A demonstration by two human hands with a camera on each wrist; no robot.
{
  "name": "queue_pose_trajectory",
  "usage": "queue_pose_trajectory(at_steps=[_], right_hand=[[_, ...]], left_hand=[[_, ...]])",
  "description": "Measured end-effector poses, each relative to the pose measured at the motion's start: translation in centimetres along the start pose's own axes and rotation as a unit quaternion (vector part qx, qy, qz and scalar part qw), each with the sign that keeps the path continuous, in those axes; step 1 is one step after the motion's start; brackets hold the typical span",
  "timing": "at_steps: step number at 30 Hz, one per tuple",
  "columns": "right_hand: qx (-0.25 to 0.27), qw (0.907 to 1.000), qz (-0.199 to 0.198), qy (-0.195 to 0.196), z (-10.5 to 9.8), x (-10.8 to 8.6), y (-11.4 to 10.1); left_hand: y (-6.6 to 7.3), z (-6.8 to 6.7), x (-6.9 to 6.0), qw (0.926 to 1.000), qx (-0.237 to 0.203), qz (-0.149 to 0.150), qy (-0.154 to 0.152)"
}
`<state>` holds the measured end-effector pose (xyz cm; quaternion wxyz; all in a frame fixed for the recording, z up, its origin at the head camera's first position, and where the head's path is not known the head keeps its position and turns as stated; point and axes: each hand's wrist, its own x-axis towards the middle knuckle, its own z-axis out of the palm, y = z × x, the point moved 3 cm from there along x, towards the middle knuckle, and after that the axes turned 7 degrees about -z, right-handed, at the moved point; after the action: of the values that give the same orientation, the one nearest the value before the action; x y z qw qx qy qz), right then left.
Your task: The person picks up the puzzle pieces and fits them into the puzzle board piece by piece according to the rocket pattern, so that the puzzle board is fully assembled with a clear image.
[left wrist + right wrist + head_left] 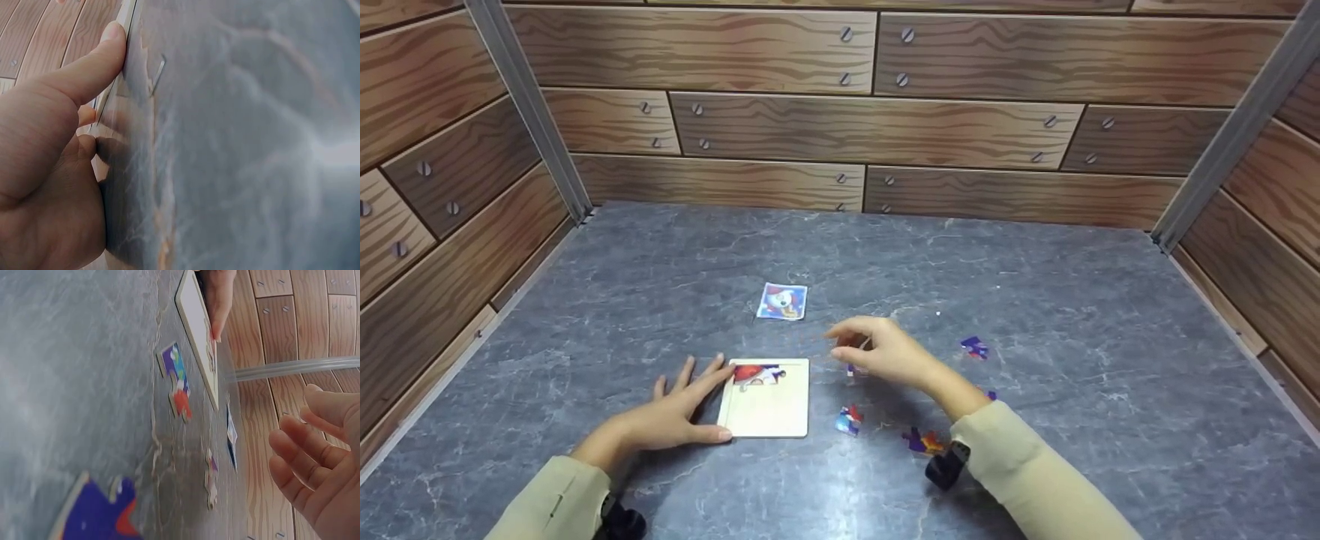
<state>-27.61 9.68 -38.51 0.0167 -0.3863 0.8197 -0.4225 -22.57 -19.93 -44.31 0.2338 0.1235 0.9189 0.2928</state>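
A cream puzzle tray (769,416) lies flat, with joined red, white and purple puzzle pieces (757,374) in its upper left. My left hand (671,416) is spread along the tray's left side, thumb and index finger at its edge; the left wrist view shows the thumb (98,64) against it. To the tray's right, my right hand (896,356) hovers with loosely bent fingers and nothing in them, as the right wrist view confirms. Below it, a puzzle piece (851,370) is partly hidden. Another piece (849,420), blue and red, lies nearer me.
A square picture card (782,301) lies beyond the tray. Further loose pieces are on the right: a purple and orange one (922,441), a purple one (975,347), and one (991,395) mostly behind my right wrist. Wood-patterned walls (780,127) enclose the grey marbled tabletop (1072,337).
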Motion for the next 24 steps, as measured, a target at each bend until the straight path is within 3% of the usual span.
queue_pose_trajectory(at_steps=[7,24], right_hand=[[0.016,0.9997,-0.001,0.017,-1.3,-0.9,0.5],[-0.004,0.9965,0.049,0.067,-6.2,-4.6,2.7]], left_hand=[[0.0,0.0,-0.1,1.0,-0.001,0.005,0.0],[0.0,0.1,-0.1,1.0,-0.004,-0.003,-0.004]])
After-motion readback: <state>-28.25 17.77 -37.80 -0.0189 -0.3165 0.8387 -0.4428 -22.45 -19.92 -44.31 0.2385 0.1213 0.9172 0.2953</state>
